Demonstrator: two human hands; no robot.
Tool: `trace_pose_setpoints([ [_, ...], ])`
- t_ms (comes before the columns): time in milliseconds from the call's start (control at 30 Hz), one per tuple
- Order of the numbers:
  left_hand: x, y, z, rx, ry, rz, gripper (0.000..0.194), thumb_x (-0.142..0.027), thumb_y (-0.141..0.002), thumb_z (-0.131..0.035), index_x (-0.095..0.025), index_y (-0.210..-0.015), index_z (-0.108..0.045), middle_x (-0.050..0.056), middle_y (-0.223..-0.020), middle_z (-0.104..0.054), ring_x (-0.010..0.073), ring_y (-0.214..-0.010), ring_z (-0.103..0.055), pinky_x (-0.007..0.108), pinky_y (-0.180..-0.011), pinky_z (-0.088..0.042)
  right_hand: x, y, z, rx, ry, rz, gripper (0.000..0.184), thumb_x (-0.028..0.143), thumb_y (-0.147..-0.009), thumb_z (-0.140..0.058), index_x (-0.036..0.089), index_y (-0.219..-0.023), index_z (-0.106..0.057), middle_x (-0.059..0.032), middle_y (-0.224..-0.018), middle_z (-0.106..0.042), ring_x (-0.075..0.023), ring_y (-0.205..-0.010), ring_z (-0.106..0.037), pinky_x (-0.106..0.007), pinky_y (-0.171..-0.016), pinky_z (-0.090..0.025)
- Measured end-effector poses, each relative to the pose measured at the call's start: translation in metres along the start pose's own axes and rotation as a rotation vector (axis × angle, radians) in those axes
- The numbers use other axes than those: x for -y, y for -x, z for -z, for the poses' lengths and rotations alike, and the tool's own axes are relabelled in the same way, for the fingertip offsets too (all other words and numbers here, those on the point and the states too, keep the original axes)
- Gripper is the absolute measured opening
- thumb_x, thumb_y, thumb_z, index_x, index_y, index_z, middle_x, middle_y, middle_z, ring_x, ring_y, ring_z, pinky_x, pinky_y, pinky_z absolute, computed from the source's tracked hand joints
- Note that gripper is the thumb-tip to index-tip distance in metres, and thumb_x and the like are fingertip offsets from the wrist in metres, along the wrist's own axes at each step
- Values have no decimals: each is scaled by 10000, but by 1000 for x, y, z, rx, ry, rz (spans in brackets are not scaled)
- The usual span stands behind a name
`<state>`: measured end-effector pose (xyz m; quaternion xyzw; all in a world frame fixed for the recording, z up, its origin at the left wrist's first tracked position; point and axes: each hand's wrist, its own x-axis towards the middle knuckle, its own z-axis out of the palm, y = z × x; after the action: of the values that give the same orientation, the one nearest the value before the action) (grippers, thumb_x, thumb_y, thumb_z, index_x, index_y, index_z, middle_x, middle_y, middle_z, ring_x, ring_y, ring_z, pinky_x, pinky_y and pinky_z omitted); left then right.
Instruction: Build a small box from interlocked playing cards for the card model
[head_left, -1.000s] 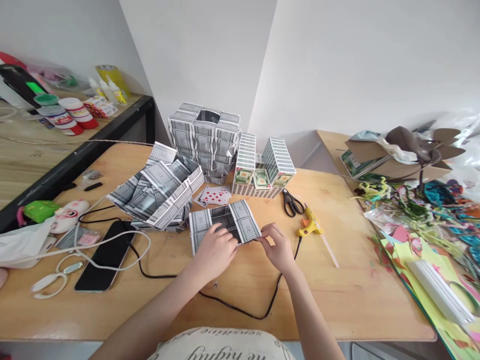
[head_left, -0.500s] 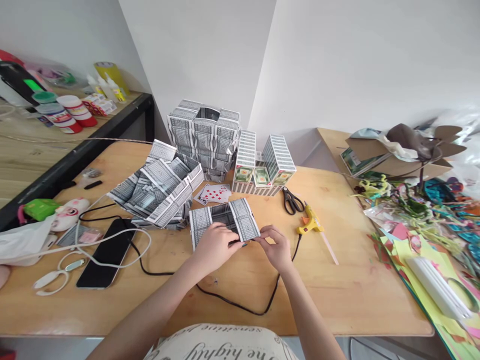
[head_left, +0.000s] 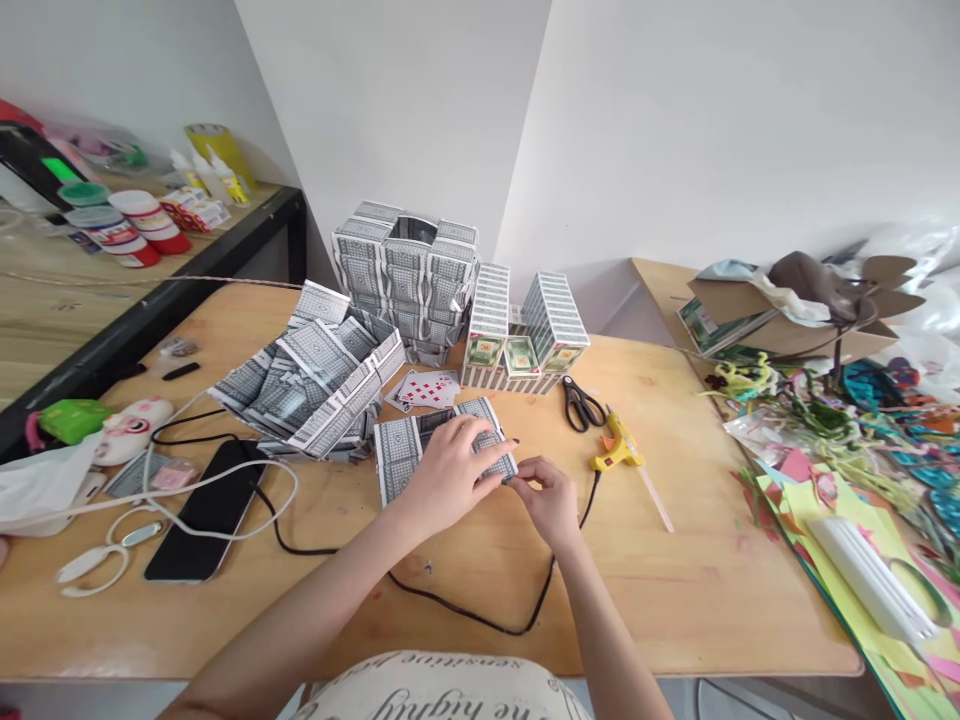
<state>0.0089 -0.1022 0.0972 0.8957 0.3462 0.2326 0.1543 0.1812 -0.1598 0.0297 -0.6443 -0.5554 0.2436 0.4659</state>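
Observation:
A box-like piece built from playing cards [head_left: 396, 450], patterned grey backs outward, lies on the table in front of me. My left hand [head_left: 452, 470] reaches over it with fingers spread and resting on the right-hand card panel; the palm hides part of the near side. At the near right corner, my right hand [head_left: 549, 498] pinches the edge of the piece between thumb and fingers. Just behind it lie loose playing cards [head_left: 429, 388], face up.
Left stands a larger tilted card structure [head_left: 315, 370]; behind, a tall card block [head_left: 405, 265] and stacked card boxes [head_left: 519, 355]. Right are black scissors [head_left: 581, 405] and a yellow glue gun [head_left: 619, 447]. A black cord [head_left: 472, 610], phone [head_left: 202, 520] and white cable [head_left: 289, 490] lie nearer me.
My left hand has slid up over the right-hand card panel and its fingers have spread. My right hand keeps its pinch at the corner. The view has shifted slightly.

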Motion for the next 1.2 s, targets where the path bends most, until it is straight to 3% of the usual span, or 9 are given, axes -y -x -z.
trace_pose_setpoints([
  [100, 3, -4, -2, 58, -9, -68, 271, -273, -844, -480, -300, -1089, -593, 58, -1255, -464, 263, -1206, -349, 483, -980, -315, 0, 1, 3, 53, -56, -49, 120, 308, -709, -637, 192, -682, -634, -32, -698, -653, -166, -661, -612, -308, -656, -514],
  [267, 9, -3, -6, 75, 38, -65, 276, -302, -853, -466, -289, -1091, -606, 54, -1290, -463, 258, -1241, -341, 465, -977, -358, 4, 11, 4, 141, -327, -161, 196, 348, -779, -575, 175, -841, -641, -69, -782, -685, -193, -745, -653, -356, -716, -536],
  [533, 12, -1, -9, 73, 71, -63, 290, -280, -868, -442, -273, -1115, -594, 37, -1318, -458, 236, -1274, -322, 436, -1012, -360, 7, 22, -14, -151, -564, -339, 304, 430, -812, -519, 139, -833, -603, -94, -775, -684, -216, -698, -664, -416, -687, -560],
  [667, 11, 1, -8, 126, 47, -62, 318, -289, -888, -398, -271, -1164, -555, 27, -1345, -435, 225, -1295, -291, 423, -1032, -335, 6, 27, -21, -181, -507, -332, 284, 394, -823, -505, 147, -928, -596, -86, -820, -670, -209, -736, -655, -416, -716, -555],
  [867, 10, 7, -9, 157, -37, -127, 391, -276, -857, -462, -274, -1248, -455, 41, -1379, -385, 240, -1320, -236, 433, -1027, -326, 10, 43, -34, -182, -266, -179, 236, 291, -806, -512, 178, -993, -601, -101, -947, -627, -214, -899, -603, -373, -774, -525],
  [1200, 11, 12, -16, 154, -148, -173, 422, -211, -876, -410, -249, -1295, -368, 57, -1387, -370, 219, -1332, -214, 387, -1020, -333, 15, 45, -34, -146, 25, -52, 269, 208, -821, -439, 168, -1042, -585, -100, -876, -618, -202, -810, -596, -333, -712, -504],
])
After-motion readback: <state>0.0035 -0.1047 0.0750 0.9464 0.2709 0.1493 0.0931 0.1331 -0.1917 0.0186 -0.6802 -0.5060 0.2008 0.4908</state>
